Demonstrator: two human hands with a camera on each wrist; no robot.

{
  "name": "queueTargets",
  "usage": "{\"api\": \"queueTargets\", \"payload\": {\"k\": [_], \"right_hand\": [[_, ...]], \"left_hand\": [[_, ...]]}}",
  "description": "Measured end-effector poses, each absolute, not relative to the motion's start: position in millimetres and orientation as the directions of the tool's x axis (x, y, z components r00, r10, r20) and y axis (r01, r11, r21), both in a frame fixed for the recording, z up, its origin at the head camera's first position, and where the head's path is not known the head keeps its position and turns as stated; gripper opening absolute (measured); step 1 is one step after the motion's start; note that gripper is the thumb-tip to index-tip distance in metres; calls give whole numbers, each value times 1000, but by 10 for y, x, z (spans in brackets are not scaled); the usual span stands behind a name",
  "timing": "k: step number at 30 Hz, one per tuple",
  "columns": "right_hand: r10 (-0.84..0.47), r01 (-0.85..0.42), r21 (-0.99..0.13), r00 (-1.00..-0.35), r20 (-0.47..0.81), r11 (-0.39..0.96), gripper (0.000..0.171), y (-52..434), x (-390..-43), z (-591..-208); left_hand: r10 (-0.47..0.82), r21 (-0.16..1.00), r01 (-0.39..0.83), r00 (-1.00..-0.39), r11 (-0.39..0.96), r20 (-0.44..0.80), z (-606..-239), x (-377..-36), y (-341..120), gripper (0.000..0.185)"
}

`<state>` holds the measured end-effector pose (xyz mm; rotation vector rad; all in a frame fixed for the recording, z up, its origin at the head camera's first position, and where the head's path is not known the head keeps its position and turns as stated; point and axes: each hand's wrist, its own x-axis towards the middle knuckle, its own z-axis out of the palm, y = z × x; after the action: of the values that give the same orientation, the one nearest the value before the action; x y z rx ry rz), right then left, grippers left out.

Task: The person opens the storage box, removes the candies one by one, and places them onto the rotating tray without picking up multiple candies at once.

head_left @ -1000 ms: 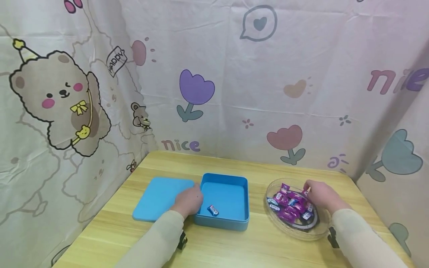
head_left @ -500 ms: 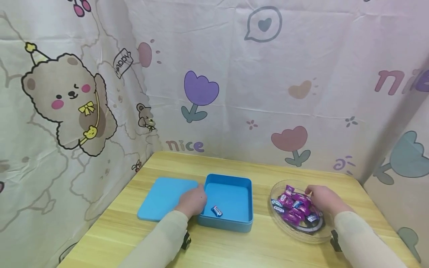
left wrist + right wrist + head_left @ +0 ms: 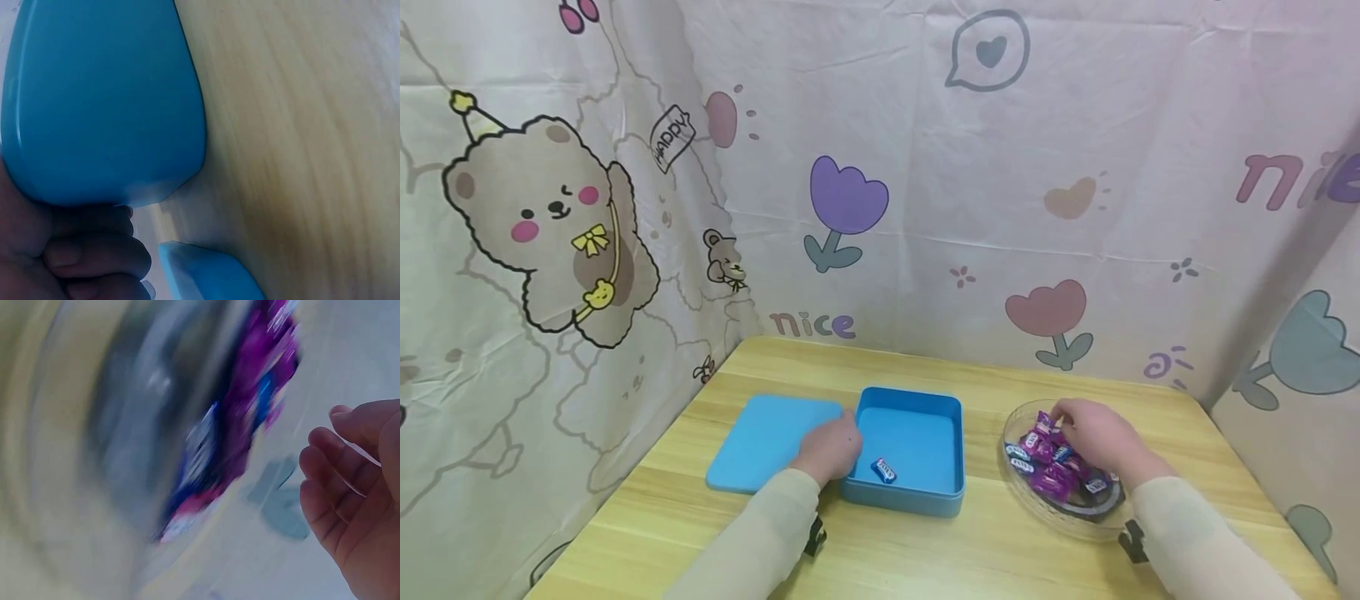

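Both hands work on a wooden table (image 3: 925, 558). Left hand (image 3: 830, 448), fingers curled, rests against the blue box (image 3: 925, 498), seemingly steadying it; one candy (image 3: 883, 471) lies inside. Right hand (image 3: 1093, 433) reaches over the candies (image 3: 1045, 467) in a clear dish (image 3: 1067, 523); its grip cannot be told. Lid (image 3: 760, 442) lies flat left of the box.

The curtain (image 3: 925, 208) reads "nice" and "HAPPY".

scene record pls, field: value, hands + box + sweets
left hand: rests against the box's left wall, fingers curled
right hand: over the sweets in the dish, grip unclear
box: blue, open, one sweet inside
lid: flat on table, left of box
dish: clear, holds purple and blue sweets
table: light wood
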<state>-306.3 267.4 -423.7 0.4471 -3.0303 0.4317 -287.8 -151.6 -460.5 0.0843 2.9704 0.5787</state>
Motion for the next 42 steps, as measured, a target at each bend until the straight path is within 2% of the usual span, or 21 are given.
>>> {"api": "queueTargets", "payload": {"k": [7, 15, 23, 32, 37, 42], "right_hand": [[-401, -443, -242, -893, 205, 863, 19, 2122, -2981, -4187], [-511, -561, -229, -824, 244, 795, 21, 1560, -2880, -4160], [-652, -660, -252, -748, 124, 708, 27, 1112, -2878, -4209], [-723, -703, -193, -689, -50, 684, 35, 693, -2923, -4379], [-782, -764, -178, -621, -56, 620, 39, 515, -2978, -4473], [-806, -789, -175, -590, -51, 588, 31, 405, -2996, -4533]], "left_hand": [[87, 359, 50, -992, 932, -88, -4596, -2877, -1517, 52], [94, 349, 60, -992, 935, -82, -4595, -2872, -1514, 52], [98, 348, 65, -992, 935, -78, -4579, -2873, -1512, 53], [89, 344, 48, -990, 938, -105, -4577, -2872, -1511, 54], [93, 313, 53, -989, 948, -115, -4576, -2888, -1510, 54], [90, 310, 48, -988, 949, -122, -4585, -2897, -1509, 54]]}}
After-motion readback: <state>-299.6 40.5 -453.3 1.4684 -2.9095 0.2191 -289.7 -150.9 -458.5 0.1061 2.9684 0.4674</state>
